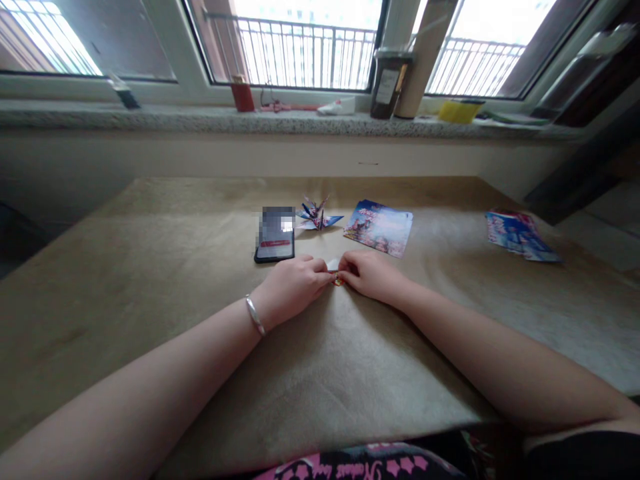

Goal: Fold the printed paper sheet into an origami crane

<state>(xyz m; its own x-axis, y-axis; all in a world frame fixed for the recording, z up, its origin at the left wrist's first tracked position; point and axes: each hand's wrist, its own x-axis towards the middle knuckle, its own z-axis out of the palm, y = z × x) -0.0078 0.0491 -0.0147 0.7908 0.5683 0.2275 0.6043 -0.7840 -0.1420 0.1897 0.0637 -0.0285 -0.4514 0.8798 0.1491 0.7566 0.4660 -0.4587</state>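
A small piece of folded origami paper [339,281], white on one face and red and yellow on the other, lies on the table between my hands. My left hand [300,283], with a silver bangle at the wrist, pinches its left side. The fingertips of my right hand [373,275] are closed on its right side. Most of the paper is hidden under my fingers. Just beyond my hands stand folded paper cranes [320,219] in blue and pink; I cannot tell how many.
A phone [276,235] lies left of the cranes. To their right is a stack of patterned paper sheets [380,227]; more sheets [520,235] are fanned at the far right. Along the windowsill [190,120] stand a red container [243,95], a dark jar [387,85] and a yellow box [460,111].
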